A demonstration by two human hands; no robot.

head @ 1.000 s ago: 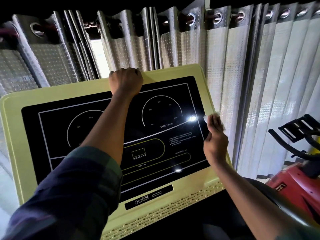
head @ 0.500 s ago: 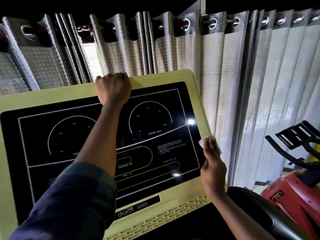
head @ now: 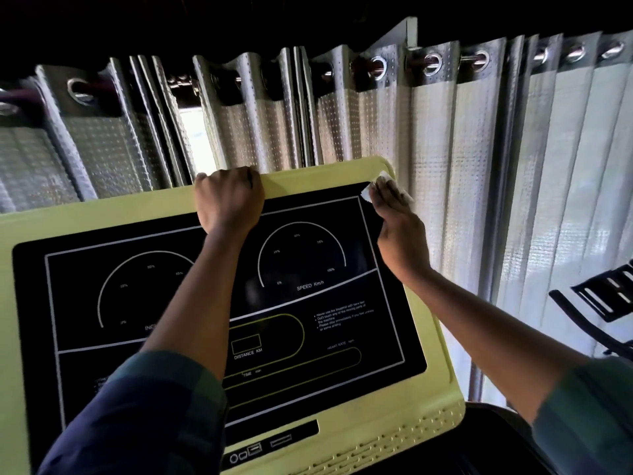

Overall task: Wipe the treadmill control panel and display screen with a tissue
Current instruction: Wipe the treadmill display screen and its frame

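The treadmill control panel (head: pixel 102 217) is a pale yellow-green console tilted toward me, framing a black display screen (head: pixel 301 303) printed with white dials and "SPEED Km/h". My left hand (head: pixel 229 197) curls over the panel's top edge and grips it. My right hand (head: pixel 399 231) presses a small white tissue (head: pixel 368 192) flat against the screen's upper right corner, by the yellow rim. Most of the tissue is hidden under my fingers.
Silver-grey eyelet curtains (head: pixel 479 166) hang close behind and to the right of the console, with a bright gap (head: pixel 197 138) at the left. Black handlebars of another exercise machine (head: pixel 606 296) show at the right edge. A dark surface (head: pixel 486 440) lies below the console.
My right hand slid the tissue down the screen's right edge, then up to its upper right corner. My left hand kept its grip on the top edge. The camera view shifted.
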